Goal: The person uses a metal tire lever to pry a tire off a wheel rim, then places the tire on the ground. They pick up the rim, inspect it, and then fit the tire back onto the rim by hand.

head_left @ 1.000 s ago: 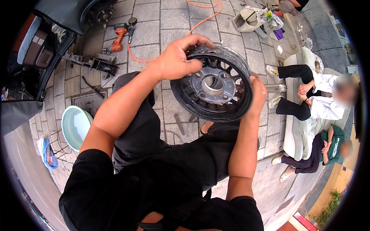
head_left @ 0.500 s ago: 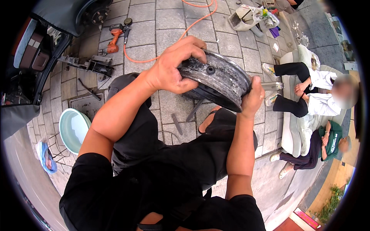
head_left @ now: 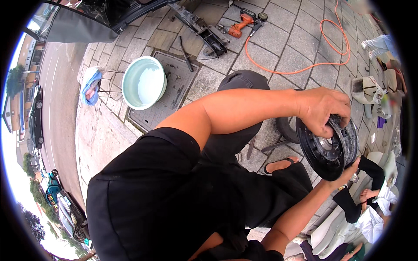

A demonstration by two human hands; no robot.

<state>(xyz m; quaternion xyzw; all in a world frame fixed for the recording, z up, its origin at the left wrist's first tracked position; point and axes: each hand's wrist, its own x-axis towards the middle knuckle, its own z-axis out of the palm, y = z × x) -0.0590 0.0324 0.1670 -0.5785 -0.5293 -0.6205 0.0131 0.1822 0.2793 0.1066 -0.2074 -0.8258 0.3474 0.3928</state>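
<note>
A black steel wheel rim (head_left: 321,154) with a worn, grey-streaked barrel is held up between my two hands at the right. My left hand (head_left: 324,108) grips its upper edge, fingers curled over into the rim. My right hand (head_left: 347,174) supports the lower edge from the far side, its fingers partly hidden behind the metal. The rim's flat face with its holes is turned partly toward me. Beneath my left forearm, a dark tyre (head_left: 285,129) shows in part on the paving, beside a flat metal bar (head_left: 274,146).
On the paving are a pale green basin (head_left: 163,82) of water, a floor jack (head_left: 204,31), a dark bar (head_left: 185,54), an orange cordless impact wrench (head_left: 241,27) and an inflator gauge (head_left: 259,22) on an orange hose (head_left: 287,72). Seated people (head_left: 370,213) are close by at the right.
The view has swung left, so the rim now appears farther right. The rim has been turned from showing its barrel to showing its holed face. Both hands keep their hold.
</note>
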